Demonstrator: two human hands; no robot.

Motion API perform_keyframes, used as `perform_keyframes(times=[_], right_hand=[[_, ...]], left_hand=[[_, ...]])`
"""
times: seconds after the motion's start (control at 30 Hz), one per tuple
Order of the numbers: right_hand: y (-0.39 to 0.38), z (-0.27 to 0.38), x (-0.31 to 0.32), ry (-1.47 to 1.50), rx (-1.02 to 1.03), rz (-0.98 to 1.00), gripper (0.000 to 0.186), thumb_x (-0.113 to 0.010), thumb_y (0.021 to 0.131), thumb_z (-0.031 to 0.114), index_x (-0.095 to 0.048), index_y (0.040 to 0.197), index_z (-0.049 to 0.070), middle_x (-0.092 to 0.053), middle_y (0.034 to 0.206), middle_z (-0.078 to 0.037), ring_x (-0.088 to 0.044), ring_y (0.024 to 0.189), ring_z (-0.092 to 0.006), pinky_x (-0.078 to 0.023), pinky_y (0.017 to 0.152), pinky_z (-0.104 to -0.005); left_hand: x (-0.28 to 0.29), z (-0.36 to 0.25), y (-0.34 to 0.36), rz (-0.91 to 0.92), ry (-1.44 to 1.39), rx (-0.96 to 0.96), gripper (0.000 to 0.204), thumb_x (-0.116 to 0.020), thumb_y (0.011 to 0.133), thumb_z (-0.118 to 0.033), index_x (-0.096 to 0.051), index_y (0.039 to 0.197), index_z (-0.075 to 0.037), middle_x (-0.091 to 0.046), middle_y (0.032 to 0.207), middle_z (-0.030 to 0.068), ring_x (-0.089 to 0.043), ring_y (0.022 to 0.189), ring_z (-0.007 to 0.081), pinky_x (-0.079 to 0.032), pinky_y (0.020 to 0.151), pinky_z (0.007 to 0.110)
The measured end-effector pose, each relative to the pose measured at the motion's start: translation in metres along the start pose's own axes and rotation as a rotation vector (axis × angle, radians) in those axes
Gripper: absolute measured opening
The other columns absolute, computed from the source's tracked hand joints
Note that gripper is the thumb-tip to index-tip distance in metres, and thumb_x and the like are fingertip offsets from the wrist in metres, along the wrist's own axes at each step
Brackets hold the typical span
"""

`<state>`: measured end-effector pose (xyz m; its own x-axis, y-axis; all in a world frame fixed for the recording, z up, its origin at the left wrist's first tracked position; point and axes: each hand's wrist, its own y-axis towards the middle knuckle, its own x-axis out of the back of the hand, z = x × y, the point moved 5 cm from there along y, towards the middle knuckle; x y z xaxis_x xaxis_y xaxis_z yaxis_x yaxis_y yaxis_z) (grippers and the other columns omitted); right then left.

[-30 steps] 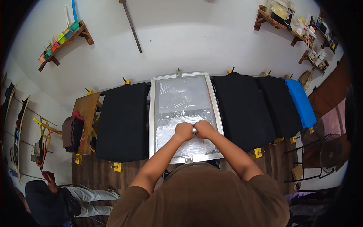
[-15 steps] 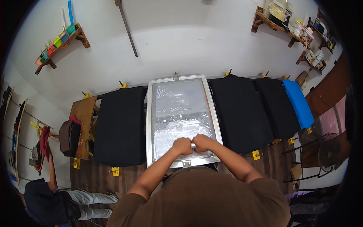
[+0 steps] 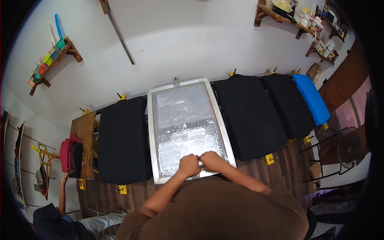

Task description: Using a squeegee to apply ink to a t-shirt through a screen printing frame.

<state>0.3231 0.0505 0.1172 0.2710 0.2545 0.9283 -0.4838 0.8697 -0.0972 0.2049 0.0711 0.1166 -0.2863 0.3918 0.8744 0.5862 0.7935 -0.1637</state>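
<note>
The left hand (image 3: 188,165) and the right hand (image 3: 211,160) are pressed side by side, fingers curled around a small tool (image 3: 201,163) at the near end of the screen (image 3: 186,128). I cannot tell what the tool is. The screen is a big metal frame with shiny mesh, and it lies flat just ahead of the hands.

If one hand pushes harder than the other, the tool could tip and leave a crooked stripe. The frame might slide too, since nothing seen holds it down.

Left of the hands lies a black cloth (image 3: 122,140) on the long surface (image 3: 90,136). To the right lie two more black cloths (image 3: 250,116), then a blue pad (image 3: 311,98). Far to the left, another person (image 3: 66,218) sits low on the floor. Shelves (image 3: 52,60) hang on the white wall.
</note>
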Motion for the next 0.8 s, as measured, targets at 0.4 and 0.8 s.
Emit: perform_keyframes(times=[0.4,0.8], right_hand=[[0.085,-0.051,0.05,-0.045,-0.055,-0.049,0.024,-0.077,0.067,0.018,-0.076,0.088,0.008,-0.073,0.088,-0.019,-0.071,0.087,-0.0376,-0.057,0.079,-0.047],[0.015,-0.009,0.002,0.011,-0.038,0.138,0.023,-0.071,0.068,0.015,-0.074,0.088,0.004,-0.071,0.082,-0.021,-0.07,0.08,-0.0403,-0.056,0.075,-0.0492]], left_hand=[[0.049,0.031,0.089,-0.093,0.037,0.022,0.026,-0.074,0.07,-0.025,-0.076,0.085,-0.005,-0.073,0.091,0.0208,-0.071,0.085,0.0385,-0.058,0.077,0.048],[0.005,0.006,0.009,0.093,-0.036,0.034,0.025,-0.069,0.069,-0.022,-0.076,0.085,-0.004,-0.073,0.087,0.0208,-0.071,0.083,0.0382,-0.058,0.077,0.048]])
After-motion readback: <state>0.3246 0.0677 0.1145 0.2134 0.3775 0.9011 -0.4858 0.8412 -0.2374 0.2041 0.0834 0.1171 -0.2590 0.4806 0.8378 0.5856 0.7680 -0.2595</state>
